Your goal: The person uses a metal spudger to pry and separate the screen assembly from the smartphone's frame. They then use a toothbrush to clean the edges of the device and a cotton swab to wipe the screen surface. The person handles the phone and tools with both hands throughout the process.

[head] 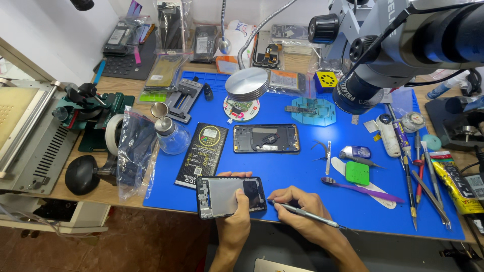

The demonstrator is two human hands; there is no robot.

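My left hand [236, 216] grips an opened phone body [231, 196] with its back off, held flat at the near edge of the blue work mat [302, 171]. My right hand [301, 209] holds a slim metal tool [307, 215] like a pen, its tip touching the phone's right edge. A second opened phone frame [266, 138] lies further back on the mat. A black battery pack [202, 154] rests just left of it.
A microscope [403, 45] hangs over the right side. Screwdrivers and tweezers [423, 186], a purple toothbrush [360, 189] and a green pad [357, 173] lie to the right. A glass bottle [170, 136], a lamp [247, 83], bagged parts and a black mouse [80, 174] sit left and behind.
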